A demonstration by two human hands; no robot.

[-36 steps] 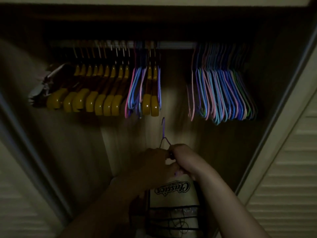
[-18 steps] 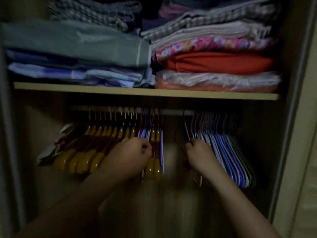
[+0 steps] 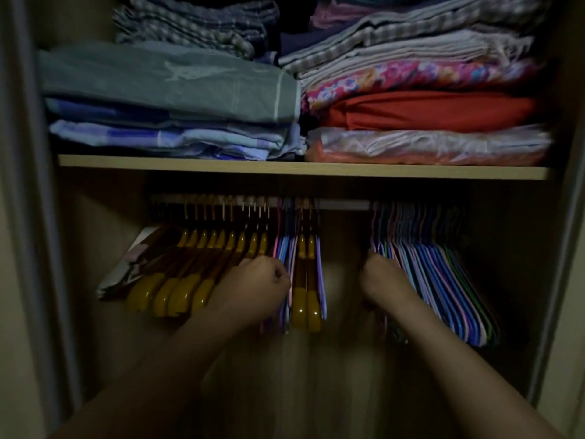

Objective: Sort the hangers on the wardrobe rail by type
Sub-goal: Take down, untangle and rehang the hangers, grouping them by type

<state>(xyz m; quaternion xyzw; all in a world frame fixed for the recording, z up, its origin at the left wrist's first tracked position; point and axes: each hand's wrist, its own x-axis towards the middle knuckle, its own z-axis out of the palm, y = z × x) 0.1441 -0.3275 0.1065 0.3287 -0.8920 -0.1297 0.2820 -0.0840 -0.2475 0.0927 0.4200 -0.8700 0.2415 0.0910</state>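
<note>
This was a home, seen from in front of an open bedroom wardrobe. Folded bedding and clothes (image 3: 411,112) were stacked on a pale wooden shelf (image 3: 285,167); beneath it a rail (image 3: 345,205) carried wooden hangers (image 3: 202,267) on the left and thin coloured ones (image 3: 443,274) on the right.

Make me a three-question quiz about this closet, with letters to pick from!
1. Where do the two wooden hangers apart from the rest hang?
A. Among thin coloured hangers
B. On the shelf
C. At the rail's far right

2. What colour is the thick folded cloth under the flowery one?
A. Green
B. Orange-red
C. Black

3. How is the left hand?
A. Flat open
B. Curled at the hangers
C. Out of sight

Answers: 1 A, thin hangers flank them; 2 B, it looks orange-red; 3 B, fingers are curled.
</note>
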